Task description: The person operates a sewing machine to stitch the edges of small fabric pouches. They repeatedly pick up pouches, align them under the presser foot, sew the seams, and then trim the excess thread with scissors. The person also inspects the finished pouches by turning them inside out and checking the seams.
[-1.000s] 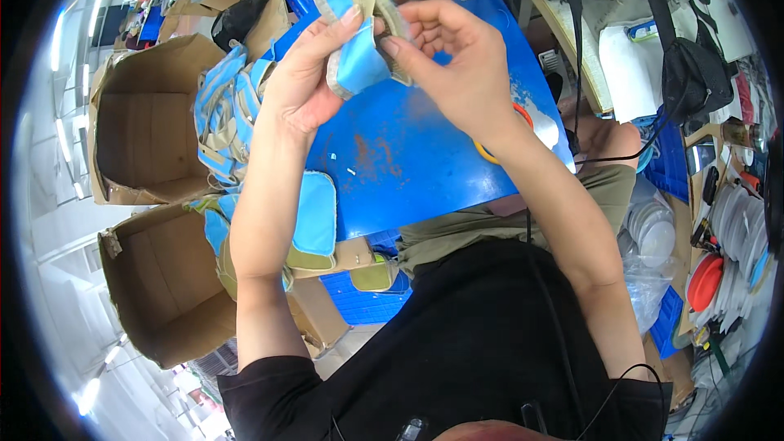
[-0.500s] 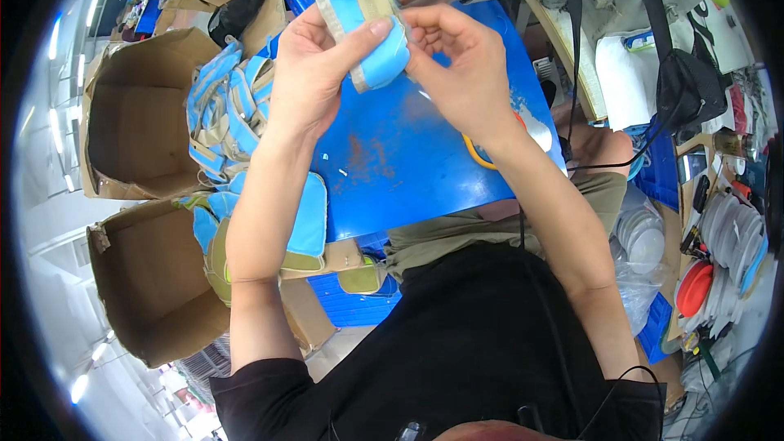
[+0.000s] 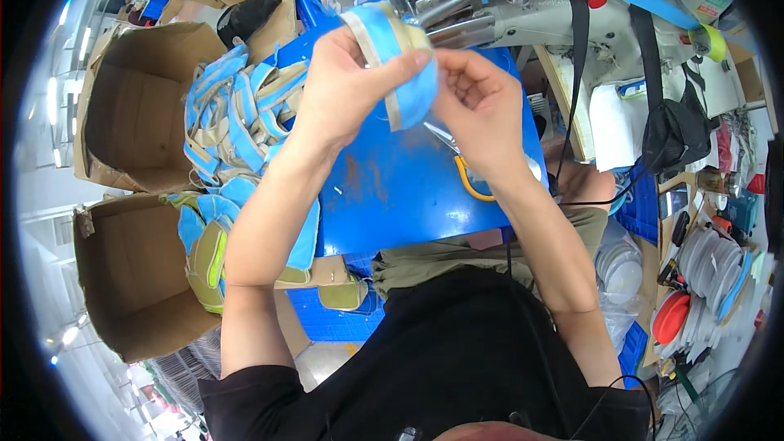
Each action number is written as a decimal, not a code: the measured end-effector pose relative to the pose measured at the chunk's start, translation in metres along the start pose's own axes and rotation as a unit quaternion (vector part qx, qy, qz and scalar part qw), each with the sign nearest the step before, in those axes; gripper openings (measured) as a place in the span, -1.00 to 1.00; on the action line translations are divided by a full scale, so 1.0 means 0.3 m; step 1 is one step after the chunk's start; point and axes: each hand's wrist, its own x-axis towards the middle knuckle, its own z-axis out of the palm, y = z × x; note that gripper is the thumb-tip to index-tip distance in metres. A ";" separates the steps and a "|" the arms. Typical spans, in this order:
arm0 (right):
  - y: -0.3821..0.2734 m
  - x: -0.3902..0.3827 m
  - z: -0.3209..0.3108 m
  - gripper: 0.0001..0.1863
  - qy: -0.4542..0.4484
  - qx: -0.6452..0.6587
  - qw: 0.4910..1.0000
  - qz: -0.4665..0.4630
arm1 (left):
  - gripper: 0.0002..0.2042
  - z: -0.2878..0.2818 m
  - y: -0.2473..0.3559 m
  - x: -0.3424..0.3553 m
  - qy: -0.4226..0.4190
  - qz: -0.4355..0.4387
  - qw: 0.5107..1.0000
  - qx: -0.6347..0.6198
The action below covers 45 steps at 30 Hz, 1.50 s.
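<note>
One blue tabletop (image 3: 400,212), two open cardboard boxes (image 3: 143,106) (image 3: 135,269), two hands (image 3: 345,86) (image 3: 483,110) pinching one blue fabric band (image 3: 418,98)

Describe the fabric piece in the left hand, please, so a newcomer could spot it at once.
Find the bright blue worktable near the centre. At its far end, the left hand holds up a curved blue-and-beige fabric band, with the right hand at its right edge. Similar blue-and-beige strips lie heaped to the left, but this band alone is held up.
</note>
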 end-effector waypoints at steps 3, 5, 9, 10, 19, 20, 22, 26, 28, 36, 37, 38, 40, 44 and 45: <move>-0.069 0.016 0.006 -0.73 -0.013 0.039 0.996 0.078 | -0.73 -0.012 0.021 0.019 -0.008 -0.020 1.000 -0.009; -0.072 0.026 -0.004 -0.71 -0.016 0.043 0.996 0.076 | -0.69 -0.013 0.034 0.024 -0.016 -0.031 0.999 -0.002; -0.075 0.036 -0.012 -0.69 -0.026 0.054 0.995 0.079 | -0.65 -0.004 0.031 0.004 -0.007 -0.008 0.999 -0.031; -0.084 0.035 -0.012 -0.68 -0.031 0.055 0.994 0.084 | -0.66 0.004 0.015 -0.011 0.012 -0.007 0.998 -0.055; -0.133 0.021 0.011 -0.59 -0.014 0.052 0.991 0.124 | -0.75 0.086 -0.076 -0.071 0.106 0.070 0.977 -0.174; -0.138 0.029 0.020 -0.61 -0.007 0.029 0.991 0.132 | -0.75 0.099 -0.084 -0.074 0.127 0.092 0.975 -0.161; -0.150 0.048 0.030 -0.66 0.015 -0.022 0.989 0.145 | -0.71 0.117 -0.080 -0.093 0.149 0.096 0.978 -0.114; -0.133 0.063 0.074 -0.78 0.066 0.006 0.978 0.199 | -0.62 0.142 -0.112 -0.136 0.249 0.241 0.932 0.108; -0.153 0.055 0.054 -0.77 0.075 0.042 0.969 0.231 | -0.59 0.183 -0.116 -0.160 0.279 0.256 0.918 0.119; -0.200 0.030 -0.030 -0.71 0.095 0.117 0.938 0.313 | -0.53 0.189 -0.141 -0.167 0.269 0.286 0.904 0.168; -0.190 0.034 -0.048 -0.71 0.119 0.121 0.930 0.325 | -0.53 0.179 -0.145 -0.167 0.267 0.287 0.904 0.170; -0.186 0.037 -0.059 -0.70 0.134 0.113 0.930 0.324 | -0.52 0.171 -0.148 -0.166 0.264 0.289 0.904 0.172; -0.186 0.038 -0.070 -0.70 0.147 0.102 0.932 0.317 | -0.52 0.161 -0.155 -0.162 0.270 0.296 0.902 0.162; -0.184 0.036 -0.078 -0.69 0.171 0.066 0.940 0.289 | -0.54 0.153 -0.172 -0.160 0.273 0.297 0.901 0.160; -0.175 0.038 -0.067 -0.68 0.174 0.063 0.940 0.287 | -0.54 0.155 -0.178 -0.162 0.270 0.297 0.901 0.162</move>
